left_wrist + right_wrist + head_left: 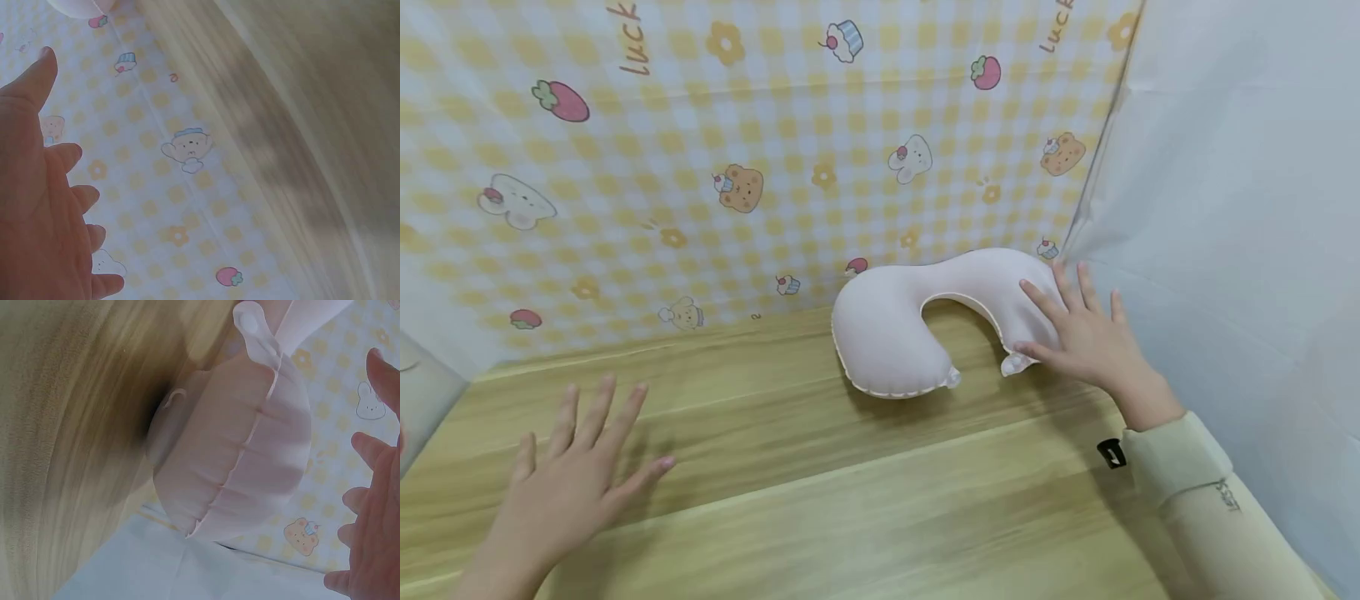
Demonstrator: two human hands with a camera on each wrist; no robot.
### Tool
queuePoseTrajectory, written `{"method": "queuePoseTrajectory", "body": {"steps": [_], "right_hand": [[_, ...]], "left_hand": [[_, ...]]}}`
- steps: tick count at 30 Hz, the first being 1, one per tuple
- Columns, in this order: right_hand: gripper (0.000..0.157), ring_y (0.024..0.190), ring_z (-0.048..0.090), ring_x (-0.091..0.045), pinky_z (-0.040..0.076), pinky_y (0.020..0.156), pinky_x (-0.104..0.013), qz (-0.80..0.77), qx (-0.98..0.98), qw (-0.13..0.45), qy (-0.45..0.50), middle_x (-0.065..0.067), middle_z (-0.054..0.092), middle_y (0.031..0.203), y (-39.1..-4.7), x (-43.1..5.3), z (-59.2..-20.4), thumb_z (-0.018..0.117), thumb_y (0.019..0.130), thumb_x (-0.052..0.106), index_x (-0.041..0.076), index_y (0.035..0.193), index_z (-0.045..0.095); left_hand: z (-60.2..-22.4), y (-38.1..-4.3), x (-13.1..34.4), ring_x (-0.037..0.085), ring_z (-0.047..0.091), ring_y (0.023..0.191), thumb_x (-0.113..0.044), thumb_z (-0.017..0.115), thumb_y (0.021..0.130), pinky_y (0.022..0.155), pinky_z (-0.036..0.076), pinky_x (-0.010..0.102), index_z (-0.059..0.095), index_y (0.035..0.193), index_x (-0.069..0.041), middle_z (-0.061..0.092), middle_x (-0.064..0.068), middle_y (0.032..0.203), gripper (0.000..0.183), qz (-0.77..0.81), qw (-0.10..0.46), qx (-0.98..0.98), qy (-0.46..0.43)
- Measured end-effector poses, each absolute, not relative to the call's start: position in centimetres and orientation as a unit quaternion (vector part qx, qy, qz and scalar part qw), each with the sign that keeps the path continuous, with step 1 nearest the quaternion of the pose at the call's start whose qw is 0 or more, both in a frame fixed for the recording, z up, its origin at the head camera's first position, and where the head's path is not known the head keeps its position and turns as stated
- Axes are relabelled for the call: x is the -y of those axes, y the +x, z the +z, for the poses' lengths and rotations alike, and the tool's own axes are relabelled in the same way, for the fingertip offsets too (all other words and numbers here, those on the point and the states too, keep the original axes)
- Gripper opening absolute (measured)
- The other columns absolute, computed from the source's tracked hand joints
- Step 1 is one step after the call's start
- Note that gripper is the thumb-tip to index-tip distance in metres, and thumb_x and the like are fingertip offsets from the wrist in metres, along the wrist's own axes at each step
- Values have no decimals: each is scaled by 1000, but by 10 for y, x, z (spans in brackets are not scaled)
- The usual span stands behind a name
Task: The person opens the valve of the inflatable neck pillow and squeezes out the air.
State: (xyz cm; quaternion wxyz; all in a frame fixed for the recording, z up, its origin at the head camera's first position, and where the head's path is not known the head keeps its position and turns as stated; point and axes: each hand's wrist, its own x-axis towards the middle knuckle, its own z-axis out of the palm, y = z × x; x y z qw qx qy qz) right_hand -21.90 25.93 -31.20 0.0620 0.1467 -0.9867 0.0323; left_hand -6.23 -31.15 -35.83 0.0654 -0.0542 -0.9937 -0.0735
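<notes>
A pale pink U-shaped neck pillow (887,333), puffed up with a seam round its edge, stands on the wooden table against the patterned backdrop. Small clear tabs (253,328) stick out from the ends of its two arms. My right hand (1086,337) is spread with straight fingers and overlaps the pillow's right arm in the head view. In the right wrist view, a gap shows between those fingers and the pillow (237,450). My left hand (568,475) hovers over the table's left side, fingers apart, holding nothing. Only a corner of the pillow (81,5) appears in the left wrist view.
A yellow-and-white checked cloth (685,150) with cartoon prints hangs behind the table (820,500). White sheeting (1247,208) closes off the right side. A small black tag (1111,453) shows beside my right cuff. Another pale panel (422,392) stands at the left edge.
</notes>
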Motion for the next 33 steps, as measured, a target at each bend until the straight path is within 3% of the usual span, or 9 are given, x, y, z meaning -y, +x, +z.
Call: {"method": "queuePoseTrajectory", "body": {"steps": [10, 21, 26, 33], "right_hand": [[88, 151, -19, -43, 5, 107, -83, 76, 987, 37, 138, -10, -18, 166, -235, -263, -306, 48, 92, 70, 32, 161, 8], [89, 149, -11, -53, 9, 105, -84, 121, 983, 21, 139, -18, -10, 167, -256, -269, -301, 51, 94, 64, 27, 161, 6], [88, 148, -7, -55, 11, 106, -82, 144, 979, 30, 142, -9, -11, 168, -267, -269, -297, 53, 94, 61, 25, 161, 9], [87, 151, -3, -50, 9, 110, -79, 194, 969, 22, 152, -11, -6, 168, -279, -268, -300, 56, 94, 57, 24, 161, 11]], "left_hand": [[-343, -84, 279, 31, -25, 151, -59, 53, 96, 102, -13, 81, 1, 161, -26, -14, 4, 167, 89, -90, 70, 990, -84], [-337, -116, 240, 49, 3, 151, -60, 51, 96, 100, 21, 84, 9, 161, -23, 8, 16, 167, 86, -79, 77, 986, -121], [-331, -139, 216, 48, 10, 151, -63, 51, 95, 107, 22, 79, 18, 160, -22, 18, 16, 166, 84, -83, 73, 983, -145], [-334, -162, 190, 41, 16, 153, -62, 55, 94, 111, 27, 72, 29, 157, -18, 28, 14, 163, 81, -117, 78, 973, -180]]}}
